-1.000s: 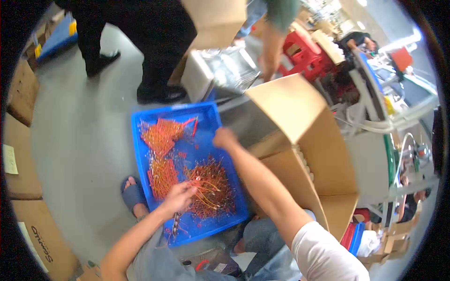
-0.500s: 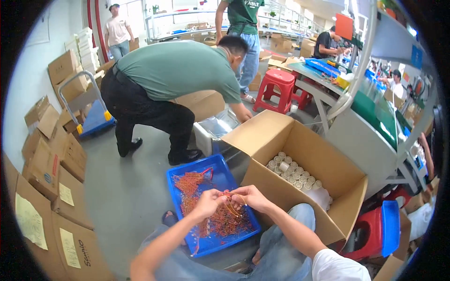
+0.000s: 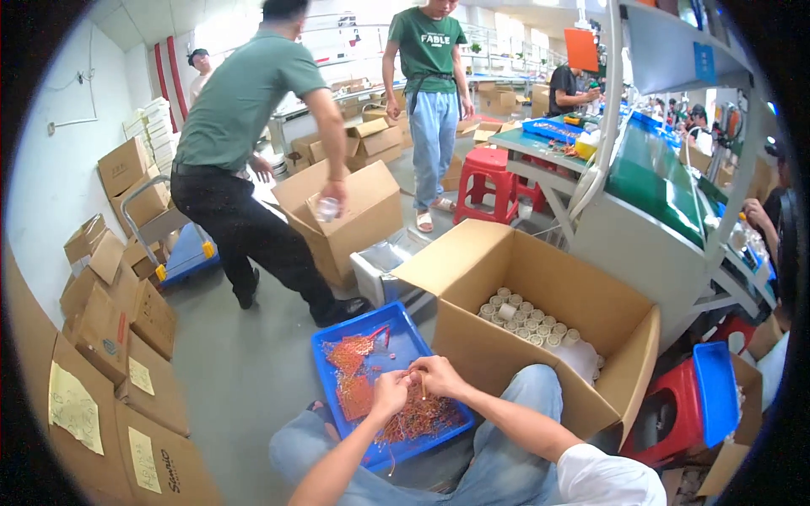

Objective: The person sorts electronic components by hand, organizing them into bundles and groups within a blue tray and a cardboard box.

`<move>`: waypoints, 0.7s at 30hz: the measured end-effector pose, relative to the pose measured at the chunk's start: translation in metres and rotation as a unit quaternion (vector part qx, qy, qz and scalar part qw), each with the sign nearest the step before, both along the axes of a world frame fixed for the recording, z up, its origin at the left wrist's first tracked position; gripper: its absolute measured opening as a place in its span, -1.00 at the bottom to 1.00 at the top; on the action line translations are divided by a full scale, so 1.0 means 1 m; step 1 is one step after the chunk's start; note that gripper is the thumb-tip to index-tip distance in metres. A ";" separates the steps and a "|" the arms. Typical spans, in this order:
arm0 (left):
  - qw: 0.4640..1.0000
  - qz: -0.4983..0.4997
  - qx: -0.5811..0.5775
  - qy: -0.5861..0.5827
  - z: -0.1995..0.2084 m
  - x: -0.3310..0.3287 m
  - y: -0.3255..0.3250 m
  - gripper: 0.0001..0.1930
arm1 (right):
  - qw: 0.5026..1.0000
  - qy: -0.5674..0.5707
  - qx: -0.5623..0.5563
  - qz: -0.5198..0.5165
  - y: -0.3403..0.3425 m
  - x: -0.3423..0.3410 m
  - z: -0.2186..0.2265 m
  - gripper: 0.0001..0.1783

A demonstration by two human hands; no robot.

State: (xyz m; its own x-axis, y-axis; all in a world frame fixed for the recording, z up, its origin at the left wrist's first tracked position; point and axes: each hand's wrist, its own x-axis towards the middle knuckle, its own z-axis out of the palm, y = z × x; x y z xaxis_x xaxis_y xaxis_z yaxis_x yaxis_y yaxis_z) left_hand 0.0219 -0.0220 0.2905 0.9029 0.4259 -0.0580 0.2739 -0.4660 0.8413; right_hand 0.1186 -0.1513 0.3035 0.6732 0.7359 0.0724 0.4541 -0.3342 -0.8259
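My left hand (image 3: pixel 391 395) and my right hand (image 3: pixel 442 377) meet over a blue tray (image 3: pixel 407 336). Both are closed, fingertips pinched together on thin wires (image 3: pixel 423 389), a short yellowish length of which hangs below the right fingers. The gripped ends are hidden by the fingers. Beneath the hands, a tangled pile of red and orange wires (image 3: pixel 426 417) fills the tray's near part, and more bundled wires (image 3: pixel 350 354) lie in its far left part. The tray rests on the floor between my legs.
An open carton (image 3: pixel 582 274) holding white round parts (image 3: pixel 540 325) stands right of the tray. Red stools (image 3: pixel 489 181) and a green-topped workbench (image 3: pixel 662 198) are beyond. Cartons (image 3: pixel 110 337) line the left wall. A co-worker (image 3: pixel 245 110) stands behind the tray beside another carton (image 3: pixel 363 228).
The co-worker in green has risen from bending and moved left, now holding a small clear object over a carton. My hands stay pinched together over the tray. The view has shifted.
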 end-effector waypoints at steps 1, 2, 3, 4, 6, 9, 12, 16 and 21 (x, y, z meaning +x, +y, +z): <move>0.999 0.031 0.035 -0.006 0.005 -0.001 -0.005 -0.74 | 0.999 -0.011 -0.004 -0.031 0.002 -0.005 -0.003 -0.72; 0.998 0.053 0.021 -0.027 0.007 0.000 -0.009 -0.77 | 0.997 -0.037 -0.008 -0.060 0.004 -0.006 -0.017 -0.71; 0.998 0.047 0.020 -0.032 0.007 0.002 -0.013 -0.77 | 0.994 -0.062 -0.013 -0.087 0.006 -0.007 -0.030 -0.71; 0.998 0.060 0.023 -0.005 0.006 0.002 -0.014 -0.78 | 0.991 -0.080 -0.018 -0.108 0.007 -0.013 -0.031 -0.72; 0.996 0.091 0.017 0.000 -0.002 0.001 -0.018 -0.79 | 0.988 -0.090 -0.010 -0.125 0.007 -0.016 -0.035 -0.73; 0.997 0.062 0.028 -0.042 -0.043 0.016 -0.009 -0.78 | 0.984 -0.095 -0.020 -0.151 0.003 -0.018 -0.041 -0.75; 0.998 0.054 0.037 -0.009 -0.057 0.015 -0.004 -0.78 | 0.987 -0.092 -0.022 -0.133 0.004 -0.021 -0.051 -0.76; 0.999 -0.003 0.029 -0.025 -0.087 0.030 -0.007 -0.78 | 0.986 -0.140 -0.023 -0.092 -0.005 -0.012 -0.071 -0.77; 0.995 0.075 0.051 0.028 -0.111 0.044 0.012 -0.74 | 0.986 -0.083 -0.129 -0.060 0.019 0.003 -0.084 -0.72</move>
